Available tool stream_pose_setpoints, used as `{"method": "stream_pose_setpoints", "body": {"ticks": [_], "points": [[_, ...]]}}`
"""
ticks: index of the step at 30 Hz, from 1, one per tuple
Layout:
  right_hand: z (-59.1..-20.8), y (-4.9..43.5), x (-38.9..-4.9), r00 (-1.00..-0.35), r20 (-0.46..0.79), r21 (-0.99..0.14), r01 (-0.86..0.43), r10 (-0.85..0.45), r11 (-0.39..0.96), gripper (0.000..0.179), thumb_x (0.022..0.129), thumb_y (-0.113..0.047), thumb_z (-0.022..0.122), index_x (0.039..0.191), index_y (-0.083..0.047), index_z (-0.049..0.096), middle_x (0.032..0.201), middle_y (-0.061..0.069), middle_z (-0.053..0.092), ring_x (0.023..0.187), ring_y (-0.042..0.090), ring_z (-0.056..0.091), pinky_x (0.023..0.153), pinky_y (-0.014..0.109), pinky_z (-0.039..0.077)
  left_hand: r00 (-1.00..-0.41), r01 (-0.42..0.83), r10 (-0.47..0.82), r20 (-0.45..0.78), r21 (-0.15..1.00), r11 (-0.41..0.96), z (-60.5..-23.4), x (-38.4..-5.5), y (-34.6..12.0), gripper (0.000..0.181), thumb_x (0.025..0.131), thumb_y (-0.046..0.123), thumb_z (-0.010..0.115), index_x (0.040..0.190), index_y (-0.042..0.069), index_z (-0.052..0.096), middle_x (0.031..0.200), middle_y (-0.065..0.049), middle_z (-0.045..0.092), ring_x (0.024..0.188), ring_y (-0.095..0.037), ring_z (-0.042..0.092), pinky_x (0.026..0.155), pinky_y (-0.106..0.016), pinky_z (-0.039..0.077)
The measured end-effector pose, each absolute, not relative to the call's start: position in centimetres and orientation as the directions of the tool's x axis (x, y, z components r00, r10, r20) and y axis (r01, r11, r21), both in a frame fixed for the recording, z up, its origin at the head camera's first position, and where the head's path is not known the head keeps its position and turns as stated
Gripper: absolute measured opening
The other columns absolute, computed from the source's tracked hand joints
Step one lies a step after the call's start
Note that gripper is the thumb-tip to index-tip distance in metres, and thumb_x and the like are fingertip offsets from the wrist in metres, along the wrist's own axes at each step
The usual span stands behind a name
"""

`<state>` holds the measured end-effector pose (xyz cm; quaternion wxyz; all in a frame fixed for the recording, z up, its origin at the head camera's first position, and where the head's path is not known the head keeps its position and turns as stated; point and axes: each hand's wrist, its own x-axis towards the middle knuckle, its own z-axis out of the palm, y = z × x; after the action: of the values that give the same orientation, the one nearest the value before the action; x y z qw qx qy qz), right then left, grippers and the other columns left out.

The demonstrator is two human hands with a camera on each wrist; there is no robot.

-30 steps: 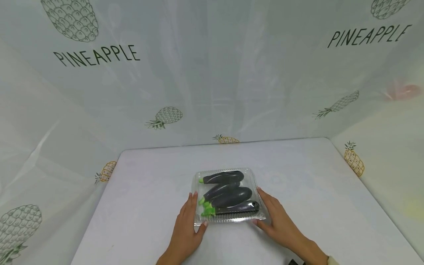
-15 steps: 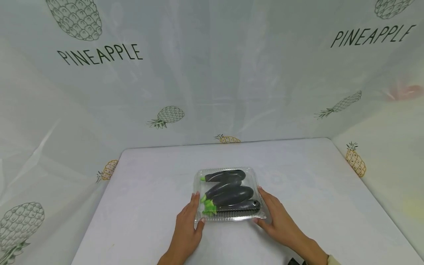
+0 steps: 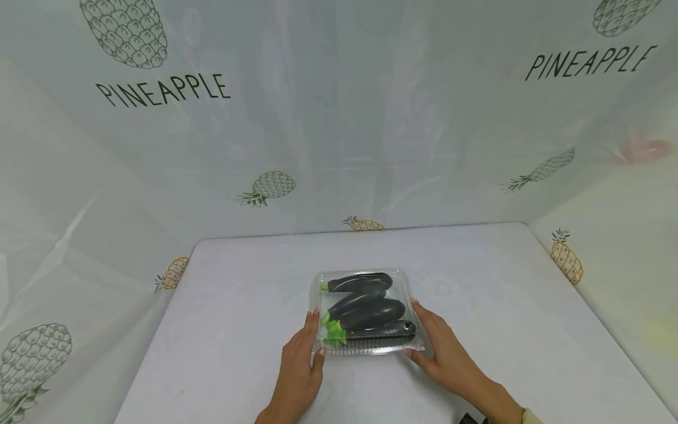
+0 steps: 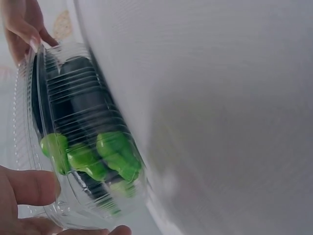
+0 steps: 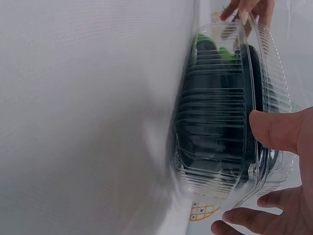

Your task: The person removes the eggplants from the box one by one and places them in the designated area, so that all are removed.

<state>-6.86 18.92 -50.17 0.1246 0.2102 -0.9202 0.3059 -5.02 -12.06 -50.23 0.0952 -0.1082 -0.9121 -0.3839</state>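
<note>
Clear container [image 3: 373,349] on table [image 3: 233,312], four eggplants [image 3: 372,314] inside per head view; wrist views add its side profile. Left hand [image 3: 298,364] and right hand [image 3: 449,355] grip opposite sides, thumbs at near edge. Curtain lettering [image 3: 164,89]: head only.

Left hand [image 3: 298,366]: points forward, fingers close together, thumb set apart on the inner side. Right hand [image 3: 446,353]: angled forward and inward, thumb extended and separated from the fingers. Palms face inward; both hands grip from opposite sides.
</note>
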Motion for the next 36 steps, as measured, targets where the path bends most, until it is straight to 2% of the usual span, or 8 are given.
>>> {"method": "stream_pose_setpoints", "body": {"ticks": [6,13,28,36], "points": [[-50.31,18.96,-6.9,-0.872,0.375,-0.501,-0.476,-0.314,0.723,0.099,0.082,-0.016,0.091,0.163,-0.003,0.036,0.152,0.019,0.055,0.134,0.043,0.055,0.102,0.065,0.052,-0.96,0.265,0.124,0.25,0.683,0.681,-50.01,-4.93,-11.9,0.078,0.093,-0.008,0.068,0.163,0.0,0.035,0.16,-0.03,0.042,0.138,-0.051,0.05,0.105,-0.076,0.04],[-50.48,18.98,-6.84,-0.878,0.365,-0.503,-0.466,-0.309,0.728,0.099,0.082,-0.018,0.09,0.163,-0.005,0.035,0.15,0.02,0.055,0.134,0.043,0.056,0.102,0.065,0.052,-0.975,0.212,0.104,0.196,0.694,0.688,-49.88,-4.94,-11.81,0.076,0.095,-0.006,0.066,0.164,0.002,0.034,0.163,-0.026,0.04,0.14,-0.049,0.049,0.11,-0.074,0.039],[-50.64,19.01,-6.85,-0.882,0.358,-0.514,-0.46,-0.306,0.724,0.098,0.083,-0.017,0.089,0.163,-0.004,0.034,0.148,0.023,0.056,0.133,0.047,0.056,0.102,0.068,0.051,-0.97,0.228,0.103,0.22,0.684,0.693,-49.46,-4.63,-11.41,0.076,0.094,-0.009,0.065,0.163,-0.001,0.034,0.161,-0.028,0.041,0.139,-0.049,0.051,0.109,-0.074,0.039],[-50.53,18.97,-6.83,-0.877,0.37,-0.511,-0.468,-0.307,0.721,0.097,0.083,-0.016,0.089,0.162,-0.002,0.035,0.147,0.024,0.056,0.131,0.047,0.056,0.101,0.069,0.051,-0.963,0.238,0.09,0.255,0.644,0.727,-49.3,-4.59,-11.17,0.075,0.09,-0.012,0.067,0.159,-0.005,0.039,0.156,-0.029,0.047,0.133,-0.048,0.056,0.104,-0.072,0.043]]}}
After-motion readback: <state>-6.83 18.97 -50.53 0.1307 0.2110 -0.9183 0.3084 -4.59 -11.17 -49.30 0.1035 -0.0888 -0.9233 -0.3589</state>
